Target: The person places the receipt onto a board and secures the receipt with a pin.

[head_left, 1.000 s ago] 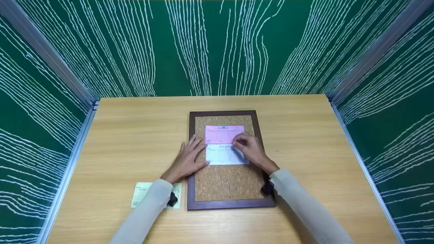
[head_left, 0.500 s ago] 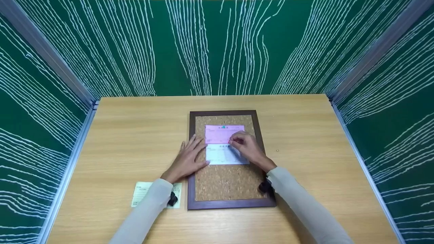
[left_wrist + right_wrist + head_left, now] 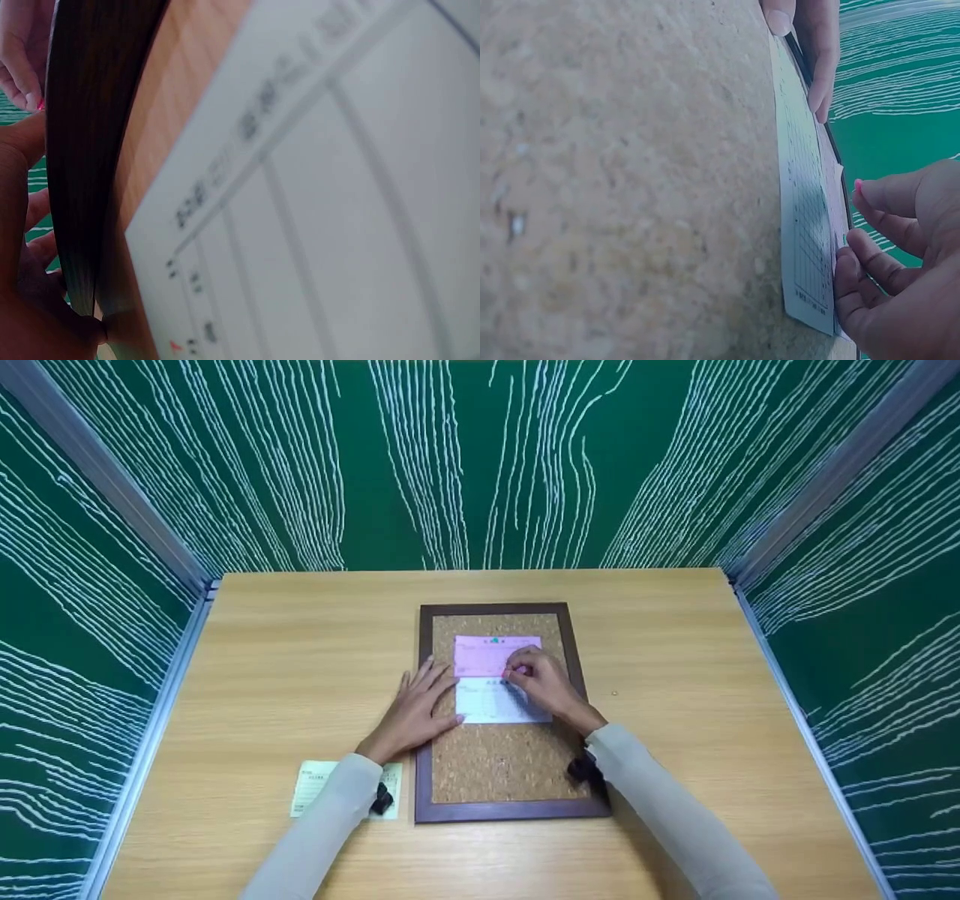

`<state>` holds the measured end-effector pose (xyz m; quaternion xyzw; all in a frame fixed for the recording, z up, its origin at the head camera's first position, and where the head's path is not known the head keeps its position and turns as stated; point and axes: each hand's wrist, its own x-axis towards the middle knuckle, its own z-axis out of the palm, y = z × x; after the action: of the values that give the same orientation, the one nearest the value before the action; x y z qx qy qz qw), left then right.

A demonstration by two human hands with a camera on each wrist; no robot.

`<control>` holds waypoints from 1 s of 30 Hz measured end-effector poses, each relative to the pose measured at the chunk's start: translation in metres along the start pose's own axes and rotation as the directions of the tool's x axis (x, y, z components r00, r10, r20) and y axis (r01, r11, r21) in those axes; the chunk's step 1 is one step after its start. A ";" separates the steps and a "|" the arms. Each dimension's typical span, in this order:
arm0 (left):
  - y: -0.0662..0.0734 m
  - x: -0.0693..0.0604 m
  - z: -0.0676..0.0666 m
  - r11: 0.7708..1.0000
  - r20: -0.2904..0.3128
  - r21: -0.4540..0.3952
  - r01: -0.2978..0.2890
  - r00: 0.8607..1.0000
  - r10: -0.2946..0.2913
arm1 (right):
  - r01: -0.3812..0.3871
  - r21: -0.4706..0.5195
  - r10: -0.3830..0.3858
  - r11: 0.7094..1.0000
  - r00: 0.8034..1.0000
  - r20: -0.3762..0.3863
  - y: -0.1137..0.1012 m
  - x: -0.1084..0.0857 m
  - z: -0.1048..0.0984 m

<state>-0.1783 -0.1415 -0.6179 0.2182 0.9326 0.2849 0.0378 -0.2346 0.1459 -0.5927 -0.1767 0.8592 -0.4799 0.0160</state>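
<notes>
Pink pin (image 3: pixel 858 184) pinched by right hand (image 3: pixel 547 681); left hand (image 3: pixel 417 711) spread over left edge of corkboard (image 3: pixel 501 769). Slackening might skew white slip (image 3: pixel 487 705).

The board (image 3: pixel 472 769) is rough, speckled, matt cork, set in a smooth dark frame (image 3: pixel 510 811) that looks like wood. The pink slip (image 3: pixel 476 652), white slip (image 3: pixel 487 706) and green slip (image 3: pixel 311 791) are matt paper. The pink pin (image 3: pixel 857 184) looks like plastic. The table (image 3: pixel 675 652) shows smooth, pale wood grain with a soft sheen. The sleeves (image 3: pixel 667 817) are matt cloth; the rails (image 3: pixel 172 690) look like smooth grey metal.
</notes>
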 end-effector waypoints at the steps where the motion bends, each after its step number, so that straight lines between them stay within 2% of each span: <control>1: 0.000 0.000 0.000 1.000 -0.001 0.000 -0.002 1.000 0.002 | -0.007 0.003 0.007 1.000 1.000 0.004 0.000 0.000 0.000; 10: 0.001 -0.001 -0.001 1.000 0.000 -0.005 -0.004 1.000 0.004 | -0.080 0.007 0.080 0.997 0.996 0.040 -0.005 0.005 -0.001; 23: 0.002 0.000 0.000 1.000 -0.013 -0.014 -0.001 1.000 0.000 | -0.107 0.004 0.106 0.994 0.992 0.064 -0.012 0.013 -0.002; 30: 0.001 0.000 -0.001 1.000 -0.007 -0.009 -0.002 1.000 0.002 | -0.179 -0.014 0.179 0.984 0.980 0.082 -0.013 0.015 -0.003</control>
<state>-0.1781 -0.1408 -0.6162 0.2179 0.9312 0.2899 0.0353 -0.2461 0.1376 -0.5782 -0.1184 0.8717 -0.4661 0.0941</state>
